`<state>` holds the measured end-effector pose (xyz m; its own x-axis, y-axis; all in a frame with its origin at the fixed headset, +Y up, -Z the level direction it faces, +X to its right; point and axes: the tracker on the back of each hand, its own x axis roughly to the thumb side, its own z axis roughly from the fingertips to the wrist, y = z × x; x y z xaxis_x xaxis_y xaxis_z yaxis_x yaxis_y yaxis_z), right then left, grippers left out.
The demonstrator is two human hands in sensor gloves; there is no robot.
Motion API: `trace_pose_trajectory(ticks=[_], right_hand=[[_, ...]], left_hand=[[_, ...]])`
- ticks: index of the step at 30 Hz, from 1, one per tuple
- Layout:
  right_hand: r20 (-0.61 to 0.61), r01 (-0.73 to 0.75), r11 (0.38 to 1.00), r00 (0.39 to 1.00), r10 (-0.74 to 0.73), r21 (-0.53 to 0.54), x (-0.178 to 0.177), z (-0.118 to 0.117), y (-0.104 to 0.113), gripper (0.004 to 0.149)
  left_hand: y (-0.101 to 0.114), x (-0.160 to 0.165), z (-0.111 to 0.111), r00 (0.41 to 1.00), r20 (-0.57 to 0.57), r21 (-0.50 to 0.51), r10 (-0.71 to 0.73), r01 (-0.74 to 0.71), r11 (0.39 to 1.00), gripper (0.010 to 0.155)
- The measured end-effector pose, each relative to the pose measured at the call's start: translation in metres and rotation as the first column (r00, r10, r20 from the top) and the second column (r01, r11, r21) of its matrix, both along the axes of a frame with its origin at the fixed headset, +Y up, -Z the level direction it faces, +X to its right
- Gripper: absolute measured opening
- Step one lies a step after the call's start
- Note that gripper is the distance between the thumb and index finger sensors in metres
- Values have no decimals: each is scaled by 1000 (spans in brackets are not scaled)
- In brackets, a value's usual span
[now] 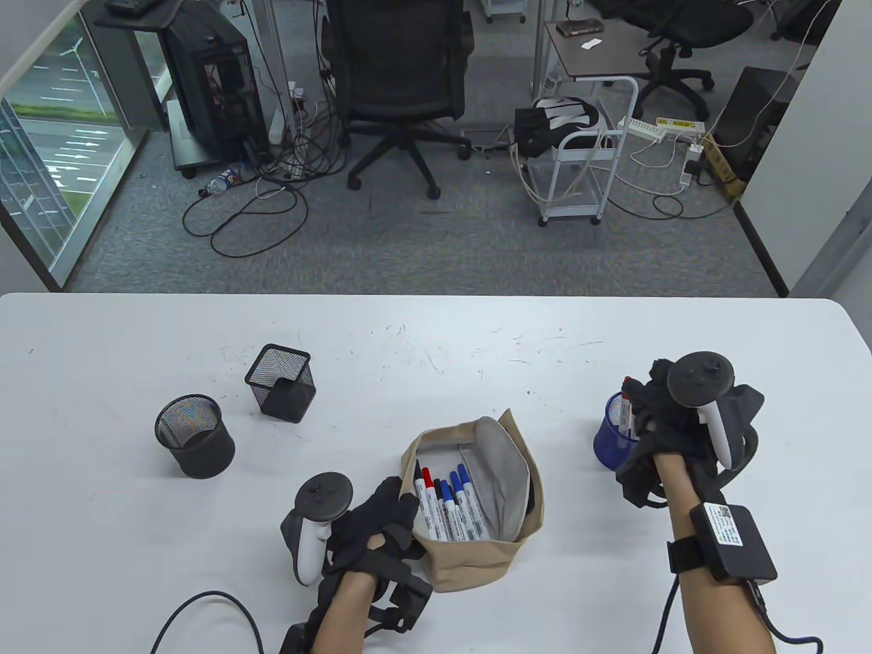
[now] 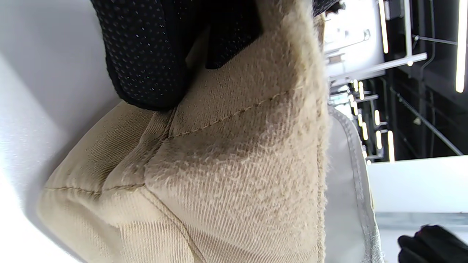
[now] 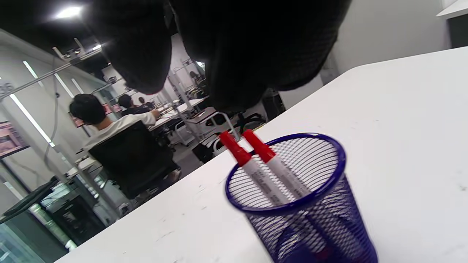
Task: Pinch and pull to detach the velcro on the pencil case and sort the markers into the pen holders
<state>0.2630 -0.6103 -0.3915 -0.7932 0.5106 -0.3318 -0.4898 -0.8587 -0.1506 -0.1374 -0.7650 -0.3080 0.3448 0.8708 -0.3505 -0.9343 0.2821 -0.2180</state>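
Our left hand [image 1: 371, 528] pinches the near edge of the open pencil case [image 1: 477, 531] at the table's middle, while our right hand [image 1: 671, 436], its grip unclear, hovers over the blue holder [image 3: 303, 204] with two red markers [image 3: 263, 168].

You have the tan pencil case [image 1: 477, 545] lying open near the front of the table, its grey lining showing, with red, black and blue markers [image 1: 449, 504] side by side inside. Two red-capped markers [image 3: 263, 168] lean in the blue mesh holder [image 3: 314, 223] to its right. A round black holder [image 1: 195, 436] and a square black holder [image 1: 281, 383] stand upright to its left.
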Motion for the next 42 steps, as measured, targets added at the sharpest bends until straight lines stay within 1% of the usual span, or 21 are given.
trace_pose_trajectory(ticks=[3,5,8,9,11,13,16,18,20,22,23,25,28,30,32,36,38,42], right_hand=[[-102,38,999,994,-39,-8,-27,3,11,62],[-192,47,999,980,-52,-27,-56,6,16,61],[-291,34,997,955,-52,-67,-90,8,16,60],[-331,31,995,942,-61,-95,-105,9,14,59],[-389,34,988,917,-91,-150,-128,9,9,58],[-437,40,970,888,-145,-240,-152,8,-2,57],[-470,23,941,862,-190,-338,-177,3,-19,56],[-489,-10,920,849,-199,-393,-192,-1,-32,55],[-522,-100,887,836,-171,-451,-210,-6,-51,56],[-537,-158,861,830,-150,-484,-220,-10,-64,59],[-540,-164,851,827,-157,-498,-224,-11,-69,59],[-538,-165,827,822,-185,-537,-230,-15,-81,56],[-567,-260,790,813,-131,-555,-239,-20,-99,52],[-577,-302,759,808,-117,-577,-242,-22,-111,52],[-584,-318,729,801,-136,-606,-243,-25,-122,53],[-581,-332,696,800,-150,-636,-246,-29,-133,54],[-577,-360,659,805,-138,-660,-248,-31,-140,54],[-598,-400,648,794,-108,-648,-253,-30,-142,52]], left_hand=[[0,0,0,1000,0,-1,2,-2,1000,70],[0,0,0,1000,1,0,-1,1,1000,70],[0,0,0,1000,1,-1,-1,1,1000,70],[0,0,0,1000,1,-2,0,0,1000,70],[0,0,0,1000,1,-2,1,-1,1000,70],[0,0,0,1000,1,-2,-1,1,1000,70],[0,0,0,1000,3,-2,-4,4,1000,70],[0,1,0,1000,3,-2,-4,4,1000,70],[0,0,0,1000,3,-3,-2,2,1000,70],[0,0,0,1000,3,-4,-1,2,1000,70],[0,0,0,1000,3,-4,-1,1,1000,70],[0,0,0,1000,4,-4,1,-1,1000,70],[0,0,0,1000,3,-3,-1,1,1000,70],[1,1,0,1000,4,-3,-2,2,1000,70],[0,1,0,1000,4,-3,-5,5,1000,70],[0,0,0,1000,1,-5,-10,10,1000,69],[-1,0,-1,1000,1,-8,-11,11,1000,68],[-2,-1,-1,1000,-4,-16,-14,14,1000,68]])
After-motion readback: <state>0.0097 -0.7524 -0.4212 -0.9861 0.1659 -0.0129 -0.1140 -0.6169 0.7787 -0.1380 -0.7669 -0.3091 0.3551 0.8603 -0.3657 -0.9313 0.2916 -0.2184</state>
